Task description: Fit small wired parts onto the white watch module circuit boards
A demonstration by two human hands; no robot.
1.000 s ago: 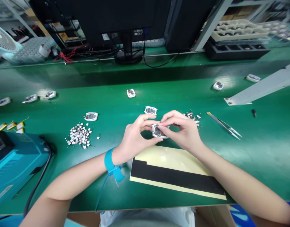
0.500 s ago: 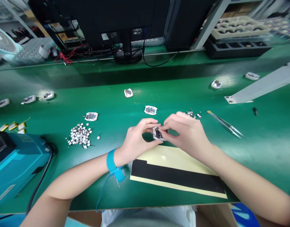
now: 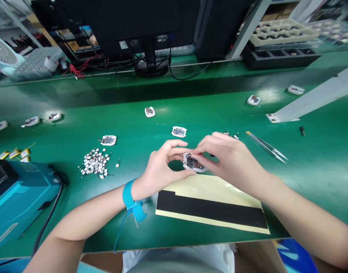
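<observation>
A small white watch case (image 3: 194, 163) with a dark circuit board inside is held over the bench, tilted so its open side shows. My left hand (image 3: 160, 166) grips its left side, thumb below and fingers above. Thumb and fingers of my right hand (image 3: 223, 155) are pinched at the top edge of the case; whether a tiny part is between them is hidden. Below lies a yellow backing sheet (image 3: 202, 185) with a black strip (image 3: 208, 206). Just behind my hands rests another open white case (image 3: 179, 131).
Small white parts (image 3: 94, 163) lie heaped at left, near a teal machine (image 3: 23, 201) and yellow batteries (image 3: 14, 153). Tweezers (image 3: 266, 147) lie at right, below a grey metal bracket (image 3: 312, 94). More cases sit farther back, before a monitor stand (image 3: 151, 64). A blue wrist strap's cord hangs down.
My right fingers have shifted from over the case's inside to its top edge, uncovering more of the board. The case appears turned slightly. The whole view has shifted a little.
</observation>
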